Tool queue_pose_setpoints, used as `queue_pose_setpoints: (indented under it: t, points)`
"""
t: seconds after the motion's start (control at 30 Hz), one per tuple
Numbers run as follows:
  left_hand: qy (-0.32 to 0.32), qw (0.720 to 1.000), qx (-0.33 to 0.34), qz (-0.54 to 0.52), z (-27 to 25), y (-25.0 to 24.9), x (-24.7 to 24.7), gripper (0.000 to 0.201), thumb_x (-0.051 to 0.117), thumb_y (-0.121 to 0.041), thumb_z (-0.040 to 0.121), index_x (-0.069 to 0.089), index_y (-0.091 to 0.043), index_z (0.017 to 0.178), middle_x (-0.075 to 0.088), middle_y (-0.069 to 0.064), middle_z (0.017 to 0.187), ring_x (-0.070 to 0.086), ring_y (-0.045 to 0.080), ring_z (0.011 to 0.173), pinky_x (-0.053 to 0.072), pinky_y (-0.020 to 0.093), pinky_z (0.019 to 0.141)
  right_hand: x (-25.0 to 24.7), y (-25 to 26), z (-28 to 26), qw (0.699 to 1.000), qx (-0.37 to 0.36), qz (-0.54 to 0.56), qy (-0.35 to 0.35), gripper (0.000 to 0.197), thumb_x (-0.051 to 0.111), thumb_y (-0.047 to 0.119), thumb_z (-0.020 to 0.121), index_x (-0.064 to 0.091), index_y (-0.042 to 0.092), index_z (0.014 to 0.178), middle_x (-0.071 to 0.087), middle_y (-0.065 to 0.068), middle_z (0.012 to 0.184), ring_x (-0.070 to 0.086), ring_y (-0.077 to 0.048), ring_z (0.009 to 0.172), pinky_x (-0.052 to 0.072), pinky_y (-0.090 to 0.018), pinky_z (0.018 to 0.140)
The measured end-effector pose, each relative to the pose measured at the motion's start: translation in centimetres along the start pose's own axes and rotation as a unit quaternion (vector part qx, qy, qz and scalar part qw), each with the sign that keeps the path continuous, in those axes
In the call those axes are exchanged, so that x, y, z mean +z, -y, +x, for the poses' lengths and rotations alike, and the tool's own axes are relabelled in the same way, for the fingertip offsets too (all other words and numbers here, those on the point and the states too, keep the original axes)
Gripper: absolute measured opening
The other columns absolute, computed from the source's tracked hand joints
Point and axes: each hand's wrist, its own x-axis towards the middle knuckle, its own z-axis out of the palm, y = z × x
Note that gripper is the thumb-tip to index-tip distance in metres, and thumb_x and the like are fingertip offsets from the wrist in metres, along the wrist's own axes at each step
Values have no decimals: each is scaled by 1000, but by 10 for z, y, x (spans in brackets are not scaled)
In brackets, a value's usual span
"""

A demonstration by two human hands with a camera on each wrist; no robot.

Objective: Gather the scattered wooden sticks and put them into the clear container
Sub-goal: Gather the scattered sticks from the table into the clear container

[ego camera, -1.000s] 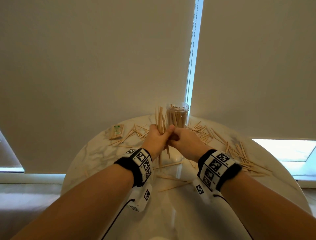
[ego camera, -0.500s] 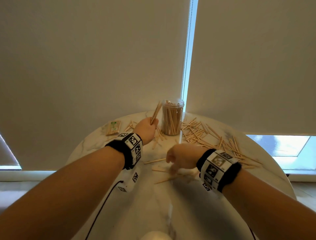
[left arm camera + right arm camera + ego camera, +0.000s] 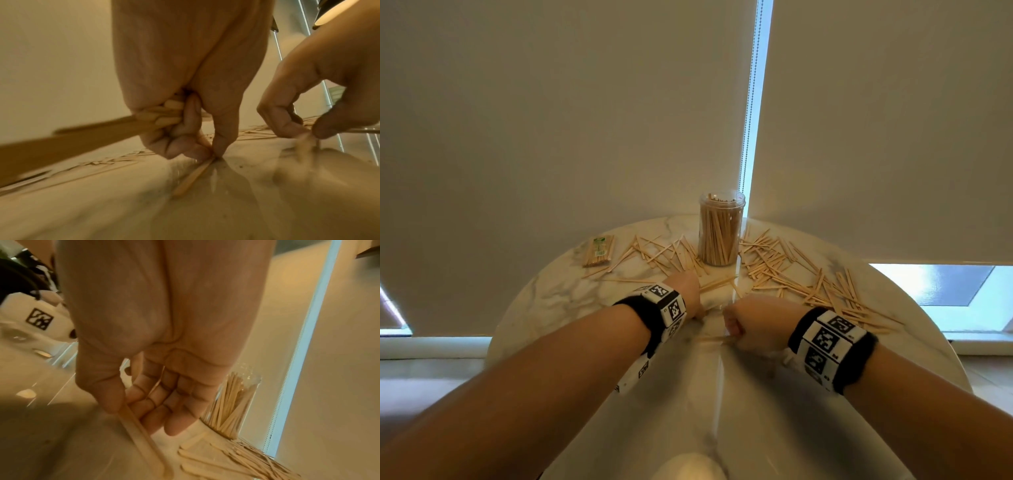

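Observation:
The clear container [image 3: 720, 233], packed with upright wooden sticks, stands at the far middle of the round marble table [image 3: 558, 294]. Loose sticks lie scattered to its left [image 3: 661, 255] and right [image 3: 791, 270]. My left hand [image 3: 213, 155] grips a bundle of sticks [image 3: 102, 129] in its curled fingers, while its thumb and forefinger pinch another stick [image 3: 193, 177] that lies on the table. My right hand [image 3: 131, 408] pinches one stick [image 3: 141, 434] between thumb and fingers, low over the table. In the head view both hands [image 3: 697, 308] [image 3: 736, 325] sit close together, nearer to me than the container.
A wrapped packet of sticks [image 3: 599, 251] lies at the table's far left. Roller blinds hang just behind the table, with a bright gap between them [image 3: 753, 120]. In the right wrist view the container [image 3: 232, 405] and a pile of sticks [image 3: 226, 459] lie just beyond my fingers.
Both hands were joined on a bundle at the container. The right hand dropped to the table first; the left has come back from the container and now pinches a stick on the table.

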Motion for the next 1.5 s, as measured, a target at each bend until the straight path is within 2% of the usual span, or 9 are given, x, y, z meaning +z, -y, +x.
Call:
queue_pose_setpoints:
  t: [0.23,0.4,0.5,0.7,0.97,1.07,1.27,1.4,1.5]
  points:
    - [-2,994,16,-107,-3,9,-10,29,58,-35,96,67,-8,93,62,6,84,57,20,74,47,31,66,-27,-33,-17,953,54,273,-119,2,63,23,92,64,23,94,70,4,90,65,-10,79,53,-23,70]
    - [-5,814,31,-580,-6,12,-21,15,48,-18,102,60,-14,94,56,3,81,47,14,66,43,29,58,-31,-41,-9,843,71,486,-222,10,67,10,92,63,13,101,74,-10,84,73,-19,73,59,-30,70]
    - [-17,772,31,-635,-19,-1,-28,25,43,-27,106,62,-18,93,60,-4,80,49,12,73,39,28,64,-32,-32,6,772,86,560,-287,16,69,9,92,62,10,106,74,-14,87,75,-25,77,63,-36,74]
    - [-76,689,52,-719,-12,-17,-21,28,36,-26,108,60,-12,112,73,11,102,73,24,84,59,38,74,-27,-9,44,820,63,445,-356,9,69,28,93,66,19,94,72,2,78,71,-6,66,59,-22,62]
    - [-70,670,94,-733,14,-1,-20,22,40,-29,107,56,-14,106,72,6,90,73,25,81,60,47,76,-44,-13,58,899,33,333,-282,20,58,37,98,76,31,89,71,18,74,64,6,71,47,-16,67]
    - [-111,677,122,-718,20,7,-23,23,42,-33,106,58,-21,95,60,3,75,52,12,53,45,26,51,-59,-18,47,861,30,374,-342,22,56,42,98,74,30,96,66,19,71,59,7,65,46,-19,64]
    - [-17,736,270,-621,4,-8,-22,28,54,-43,96,58,-29,72,39,-7,59,27,11,50,26,24,45,-83,-19,32,789,5,367,-493,48,39,48,104,39,30,148,46,14,145,44,2,131,39,-21,103]
    - [7,771,281,-571,1,-18,-22,27,50,-12,101,51,-17,75,44,-11,54,33,7,47,28,22,47,-83,-14,27,914,20,263,-310,39,33,46,107,63,27,123,67,9,107,63,-7,97,51,-29,88]
    - [19,770,264,-580,1,-17,-20,28,43,-4,103,45,-14,76,42,-10,52,30,7,45,26,21,45,-75,-14,33,914,9,274,-299,38,35,47,106,66,25,103,68,9,92,63,-7,85,53,-36,80]
